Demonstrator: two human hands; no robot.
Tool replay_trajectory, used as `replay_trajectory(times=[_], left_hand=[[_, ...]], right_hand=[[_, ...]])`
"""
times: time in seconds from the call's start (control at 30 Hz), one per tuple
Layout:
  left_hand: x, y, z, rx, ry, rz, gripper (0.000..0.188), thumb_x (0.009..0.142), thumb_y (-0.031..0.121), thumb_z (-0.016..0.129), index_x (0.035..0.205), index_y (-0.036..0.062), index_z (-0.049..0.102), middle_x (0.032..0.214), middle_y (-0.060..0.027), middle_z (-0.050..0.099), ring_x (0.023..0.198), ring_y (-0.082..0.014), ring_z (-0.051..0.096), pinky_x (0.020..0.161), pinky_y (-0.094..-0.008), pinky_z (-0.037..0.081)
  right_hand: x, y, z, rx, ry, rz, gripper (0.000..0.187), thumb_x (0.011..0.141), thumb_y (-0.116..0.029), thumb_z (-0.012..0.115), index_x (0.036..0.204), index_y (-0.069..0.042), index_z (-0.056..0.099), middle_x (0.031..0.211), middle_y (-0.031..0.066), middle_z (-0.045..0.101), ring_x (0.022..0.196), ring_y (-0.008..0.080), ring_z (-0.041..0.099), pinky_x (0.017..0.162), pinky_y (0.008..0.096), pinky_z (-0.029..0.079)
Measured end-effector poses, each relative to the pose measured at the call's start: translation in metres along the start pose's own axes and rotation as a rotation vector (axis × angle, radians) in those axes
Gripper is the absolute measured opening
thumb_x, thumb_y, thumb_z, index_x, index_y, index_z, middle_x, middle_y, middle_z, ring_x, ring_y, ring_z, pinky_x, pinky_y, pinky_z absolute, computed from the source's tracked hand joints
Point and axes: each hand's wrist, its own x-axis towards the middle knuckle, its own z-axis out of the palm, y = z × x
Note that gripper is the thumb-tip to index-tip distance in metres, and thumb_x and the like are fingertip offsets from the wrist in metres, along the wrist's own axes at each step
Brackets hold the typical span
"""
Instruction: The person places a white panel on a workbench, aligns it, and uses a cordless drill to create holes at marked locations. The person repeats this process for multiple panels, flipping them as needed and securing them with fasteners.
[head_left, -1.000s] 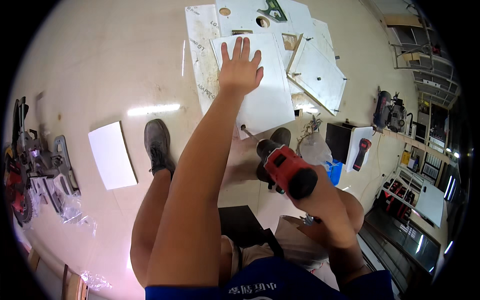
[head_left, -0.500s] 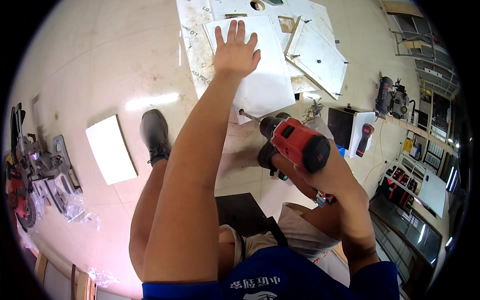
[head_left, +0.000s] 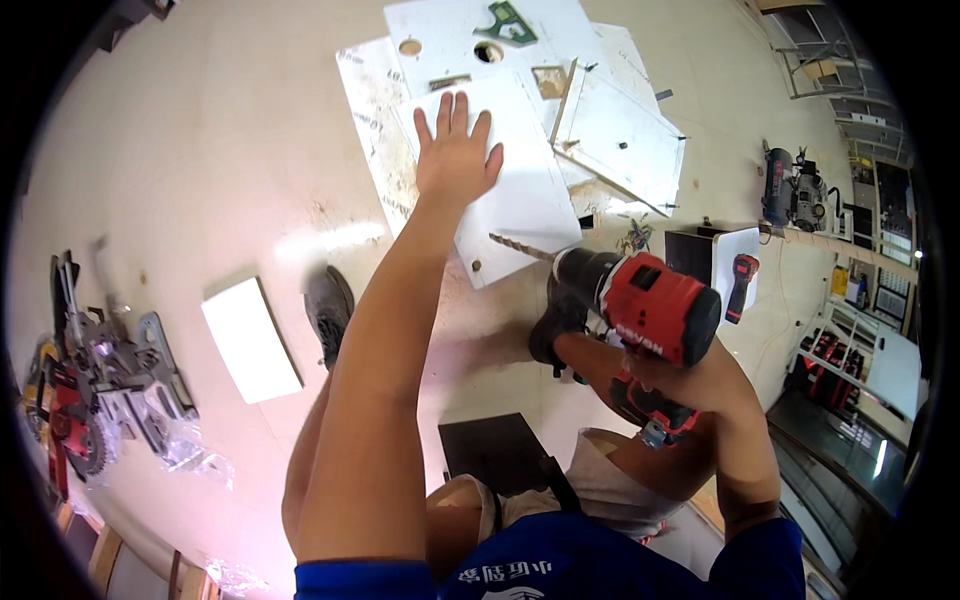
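Observation:
My left hand [head_left: 455, 165] lies flat with fingers spread on a white board [head_left: 525, 195], pressing on its left part. In my right hand [head_left: 685, 378] is a red and black cordless drill [head_left: 655, 305], gripped by its handle. Its long twist bit [head_left: 522, 247] points left over the board's near end, and the tip appears clear of the surface. A small round hole [head_left: 476, 266] shows near the board's close left corner. Under and beyond the board lie more white panels [head_left: 625, 150], some with cutouts and fittings. My fingers on the drill handle are partly hidden.
A green square [head_left: 508, 24] rests on the far panel. Another white board [head_left: 250, 340] lies on the floor at left, near a saw [head_left: 85, 430]. A second red-black power tool [head_left: 741, 285] sits on a box at right; a compressor [head_left: 790, 190] stands farther off.
The drill bit has come away from the hole at the board's near corner, and the drill has moved to the right. My left hand stays on the board. The whole view has shifted.

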Motion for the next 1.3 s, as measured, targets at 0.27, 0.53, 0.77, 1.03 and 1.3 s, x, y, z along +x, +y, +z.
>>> replay_trajectory(times=[0.27,0.53,0.77,1.03,1.3], left_hand=[[-0.065,0.053,-0.107,-1.16,-0.346,-0.208,0.056,0.088,0.005,0.062,0.142,0.0032,0.048,0.157,-0.021,0.036,0.146,-0.0363,0.036,0.115,-0.0489,0.035],[-0.077,0.099,-0.239,-1.201,-0.452,-0.234,0.065,0.088,0.009,0.076,0.14,0.0026,0.038,0.125,-0.0113,0.055,0.116,-0.0224,0.056,0.1,-0.0372,0.046],[-0.108,0.042,-0.276,-0.696,-0.411,-0.336,0.016,0.091,0.004,0.062,0.106,0.0,0.058,0.087,-0.0039,0.063,0.083,-0.0125,0.058,0.07,-0.0259,0.045],[-0.171,-0.009,-0.318,-0.54,-0.851,-0.881,0.042,0.077,0.013,0.071,0.118,0.0038,0.061,0.1,-0.0118,0.068,0.088,-0.0262,0.067,0.075,-0.0395,0.055],[-0.137,0.031,-0.31,-0.728,-0.984,-0.83,0.061,0.066,0.033,0.085,0.115,0.0021,0.065,0.088,-0.0097,0.071,0.073,-0.0201,0.066,0.073,-0.0329,0.053]], right_hand=[[0.034,0.053,-0.024,0.524,0.059,0.123,0.023,0.091,-0.016,0.072,0.109,-0.005,0.061,0.076,0.0004,0.063,0.066,0.0089,0.061,0.063,0.0271,0.051],[0.097,0.012,0.021,1.009,-0.478,-0.557,0.084,0.086,-0.006,0.065,0.156,0.006,0.019,0.125,0.0184,0.06,0.109,0.0221,0.062,0.091,0.0335,0.052],[0.125,0.093,-0.034,0.482,-0.393,-0.584,0.044,0.091,-0.009,0.066,0.129,0.003,0.05,0.11,0.0153,0.068,0.099,0.0224,0.067,0.086,0.0338,0.054],[0.141,0.272,-0.014,0.553,-0.106,0.36,0.032,0.099,-0.028,0.06,0.113,0.0,0.064,0.099,0.0104,0.07,0.08,0.0162,0.068,0.072,0.0319,0.057],[0.177,0.254,0.043,0.871,-0.352,0.352,0.048,0.103,-0.036,0.059,0.126,0.006,0.054,0.108,0.022,0.07,0.085,0.0286,0.074,0.074,0.0363,0.062]])
